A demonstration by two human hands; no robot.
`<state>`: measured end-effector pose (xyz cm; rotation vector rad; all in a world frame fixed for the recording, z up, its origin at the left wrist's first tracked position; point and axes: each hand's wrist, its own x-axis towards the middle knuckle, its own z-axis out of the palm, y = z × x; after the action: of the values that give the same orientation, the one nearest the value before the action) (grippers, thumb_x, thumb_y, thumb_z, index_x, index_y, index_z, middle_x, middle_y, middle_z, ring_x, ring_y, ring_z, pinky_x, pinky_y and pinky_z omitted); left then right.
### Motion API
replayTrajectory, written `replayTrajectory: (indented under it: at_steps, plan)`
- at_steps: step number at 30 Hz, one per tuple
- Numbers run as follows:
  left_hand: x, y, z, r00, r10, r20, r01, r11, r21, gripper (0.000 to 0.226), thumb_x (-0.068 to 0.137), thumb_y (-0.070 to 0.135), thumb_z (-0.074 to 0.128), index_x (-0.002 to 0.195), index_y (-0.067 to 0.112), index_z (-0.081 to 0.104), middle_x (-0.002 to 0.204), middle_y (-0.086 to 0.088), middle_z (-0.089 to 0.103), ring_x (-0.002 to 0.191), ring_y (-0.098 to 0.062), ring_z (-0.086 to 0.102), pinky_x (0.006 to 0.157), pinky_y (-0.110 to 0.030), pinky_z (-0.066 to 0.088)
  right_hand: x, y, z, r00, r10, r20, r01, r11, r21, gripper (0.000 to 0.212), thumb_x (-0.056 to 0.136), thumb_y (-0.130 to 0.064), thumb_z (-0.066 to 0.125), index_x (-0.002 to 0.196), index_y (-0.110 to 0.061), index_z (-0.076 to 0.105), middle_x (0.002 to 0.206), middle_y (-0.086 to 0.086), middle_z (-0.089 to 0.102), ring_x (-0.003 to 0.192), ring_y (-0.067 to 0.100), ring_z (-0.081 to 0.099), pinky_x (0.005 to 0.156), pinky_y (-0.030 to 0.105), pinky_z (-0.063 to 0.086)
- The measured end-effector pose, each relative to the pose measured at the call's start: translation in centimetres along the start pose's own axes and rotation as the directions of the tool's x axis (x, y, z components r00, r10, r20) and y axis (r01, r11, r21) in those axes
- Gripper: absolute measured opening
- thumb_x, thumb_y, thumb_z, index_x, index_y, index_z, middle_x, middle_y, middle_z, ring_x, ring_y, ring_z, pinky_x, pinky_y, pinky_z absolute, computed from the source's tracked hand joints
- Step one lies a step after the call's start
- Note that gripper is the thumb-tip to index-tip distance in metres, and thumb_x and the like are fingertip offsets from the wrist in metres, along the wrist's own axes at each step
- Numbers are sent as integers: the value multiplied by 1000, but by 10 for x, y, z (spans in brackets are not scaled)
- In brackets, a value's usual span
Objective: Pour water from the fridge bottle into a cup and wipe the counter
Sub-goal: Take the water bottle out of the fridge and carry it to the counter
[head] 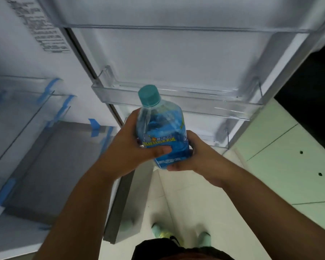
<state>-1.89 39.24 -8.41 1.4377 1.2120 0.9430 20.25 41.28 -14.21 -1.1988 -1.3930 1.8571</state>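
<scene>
A clear plastic water bottle (160, 126) with a blue label and a teal cap (149, 95) is held upright in front of the open fridge door. My left hand (129, 147) grips its left side, thumb across the label. My right hand (194, 156) holds the lower right side and bottom. The cap is on. No cup, cloth or counter is in sight.
The open fridge door has clear shelves (176, 98) right behind the bottle. Glass fridge shelves with blue tape (26, 102) are on the left. Pale green cabinet fronts (289, 156) stand at the right. Tiled floor (186, 212) and my feet are below.
</scene>
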Motion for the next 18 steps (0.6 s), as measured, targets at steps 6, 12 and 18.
replayTrajectory:
  at_steps: [6, 12, 18]
  plan:
    - [19, 13, 62, 987, 76, 144, -82, 996, 36, 87, 74, 24, 92, 146, 16, 43, 137, -4, 63, 127, -29, 65, 94, -56, 60, -57, 16, -39, 989, -5, -148, 17, 997, 81, 88, 67, 5, 91, 139, -26, 52, 132, 3, 70, 118, 26, 71, 101, 54, 57]
    - [49, 32, 112, 898, 102, 429, -128, 991, 31, 83, 76, 27, 92, 144, 24, 44, 131, 5, 67, 121, -21, 68, 94, -49, 62, -118, 27, -56, 898, 32, -440, 30, 991, 131, 86, 66, -1, 92, 139, -25, 55, 131, -1, 71, 117, 22, 71, 102, 51, 57]
    - [59, 34, 168, 704, 141, 696, -190, 982, -6, 82, 75, 27, 90, 143, 28, 45, 131, 12, 66, 125, -17, 65, 98, -48, 60, -172, 59, -40, 727, 100, -679, 81, 970, 230, 86, 67, 1, 92, 138, -29, 54, 130, -5, 70, 117, 21, 71, 101, 49, 58]
